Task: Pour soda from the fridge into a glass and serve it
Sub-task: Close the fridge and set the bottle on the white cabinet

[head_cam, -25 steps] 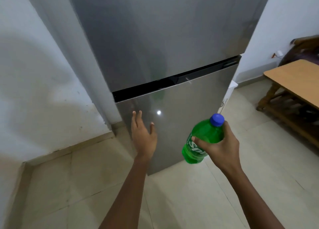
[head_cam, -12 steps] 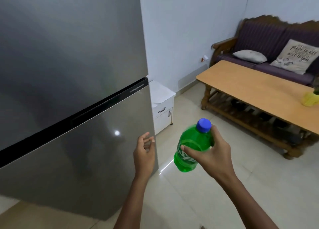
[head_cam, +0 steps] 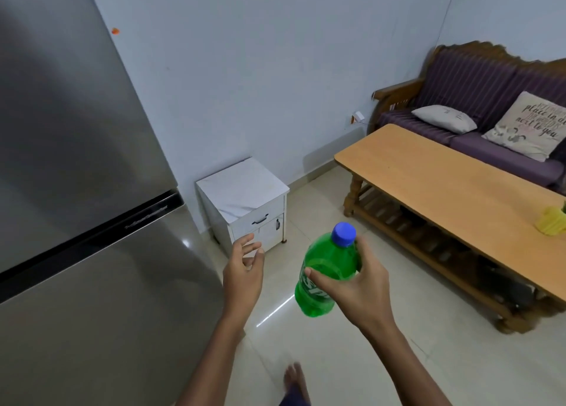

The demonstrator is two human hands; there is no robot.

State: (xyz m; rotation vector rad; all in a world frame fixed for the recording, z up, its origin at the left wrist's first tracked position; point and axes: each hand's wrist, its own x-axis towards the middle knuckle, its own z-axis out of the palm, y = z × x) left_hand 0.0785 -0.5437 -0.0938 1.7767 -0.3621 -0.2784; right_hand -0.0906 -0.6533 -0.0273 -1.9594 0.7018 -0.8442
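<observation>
Right hand [head_cam: 355,286] clamped on capped soda bottle [head_cam: 324,277], carried in mid-air near the fridge [head_cam: 76,222]; left hand [head_cam: 245,268] open, empty. No glass visible; a jostled bottle may foam on opening

Fridge [head_cam: 76,222]: we see brushed grey metal, satin, with a soft sheen.
Soda bottle [head_cam: 324,280]: we see translucent green plastic, glossy; its cap [head_cam: 344,238] is matt blue plastic.
Table [head_cam: 444,173]: we see smooth light wood, matt.
Sofa [head_cam: 490,99]: we see carved dark wood with striped purple cloth.
Small cabinet [head_cam: 245,191]: we see a smooth white finish.
Floor [head_cam: 398,359]: we see pale, glossy tiles.
</observation>
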